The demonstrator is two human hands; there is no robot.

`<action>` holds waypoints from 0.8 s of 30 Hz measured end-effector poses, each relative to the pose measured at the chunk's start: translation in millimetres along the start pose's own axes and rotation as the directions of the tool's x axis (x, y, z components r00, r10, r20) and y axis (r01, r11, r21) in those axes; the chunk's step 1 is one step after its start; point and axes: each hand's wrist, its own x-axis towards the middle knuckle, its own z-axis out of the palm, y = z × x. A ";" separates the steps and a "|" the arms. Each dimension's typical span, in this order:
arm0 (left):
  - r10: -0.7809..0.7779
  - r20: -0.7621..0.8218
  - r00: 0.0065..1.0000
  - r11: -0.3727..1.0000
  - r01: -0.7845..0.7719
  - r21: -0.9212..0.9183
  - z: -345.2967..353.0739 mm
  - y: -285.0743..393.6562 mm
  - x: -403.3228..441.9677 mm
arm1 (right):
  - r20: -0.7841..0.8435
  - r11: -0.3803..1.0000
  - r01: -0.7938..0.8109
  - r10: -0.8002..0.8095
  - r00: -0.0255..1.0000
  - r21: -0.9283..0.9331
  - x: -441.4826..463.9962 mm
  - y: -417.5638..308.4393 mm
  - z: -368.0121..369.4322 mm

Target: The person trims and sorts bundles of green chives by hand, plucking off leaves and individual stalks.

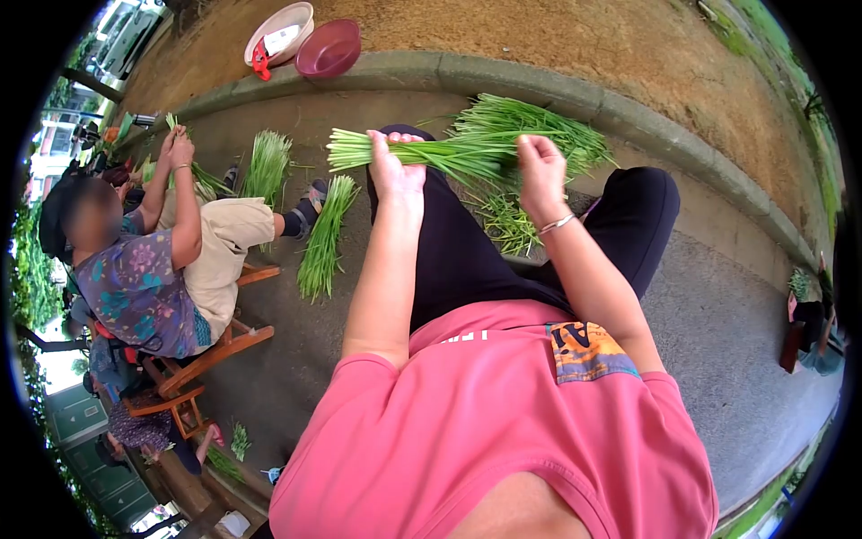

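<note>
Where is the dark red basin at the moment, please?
In the head view, the dark red basin is at the upper left, by the curb, just right of the pale basin.

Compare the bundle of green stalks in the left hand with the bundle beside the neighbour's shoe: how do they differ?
The held bundle is raised in the left hand; the other bundle lies on the pavement, with no hand on it. The held bundle runs sideways, pale ends to the person's left; the other bundle's pale ends point forward. Both are long green stalks with their pale ends together.
</note>
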 end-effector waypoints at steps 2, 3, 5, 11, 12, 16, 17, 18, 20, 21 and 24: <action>0.084 0.011 0.996 0.994 -0.084 0.075 5.3 7.6 -1.6 | 0.009 0.999 -0.009 0.009 1.000 0.042 14.4 -10.7 -26.3; 0.133 0.067 0.989 0.982 -0.141 0.125 6.2 11.9 -1.9 | 0.011 1.000 0.006 -0.006 1.000 -0.012 18.1 -16.9 -37.8; 0.111 0.168 0.979 0.972 -0.142 0.186 8.3 21.3 -3.9 | 0.018 0.996 0.048 -0.047 0.999 -0.071 22.9 -24.9 -55.4; 0.001 0.370 0.929 0.968 -0.093 0.233 12.8 29.2 -8.8 | 0.015 0.784 0.103 -0.119 0.993 -0.611 29.9 2.5 -98.4; -0.033 0.401 0.915 0.971 -0.065 0.228 13.4 29.7 -9.5 | 0.015 0.785 0.103 -0.119 0.993 -0.610 30.0 8.8 -103.0; -0.103 0.463 0.880 0.974 -0.004 0.225 17.9 31.1 -13.6 | 0.230 0.597 0.188 -0.005 0.973 -0.780 20.8 18.4 -104.5; -0.122 0.476 0.871 0.972 0.006 0.236 19.6 30.0 -14.9 | 0.321 0.487 0.259 0.045 0.946 -0.834 19.1 19.8 -106.9; -0.139 0.488 0.862 0.969 0.016 0.248 21.3 28.9 -16.8 | 0.401 0.372 0.337 0.106 0.910 -0.865 16.4 21.1 -109.4; -0.199 0.496 0.845 0.946 0.033 0.323 21.8 26.0 -18.7 | 0.446 0.383 0.395 0.051 0.894 -0.835 15.3 12.6 -97.6; -0.217 0.491 0.844 0.936 0.038 0.350 21.9 21.3 -20.4 | 0.417 0.438 0.359 0.042 0.908 -0.824 16.2 7.8 -93.5; -0.283 0.491 0.824 0.914 0.077 0.398 25.1 5.1 -30.9 | 0.441 0.752 0.263 0.041 0.896 -0.604 3.4 -30.3 -53.2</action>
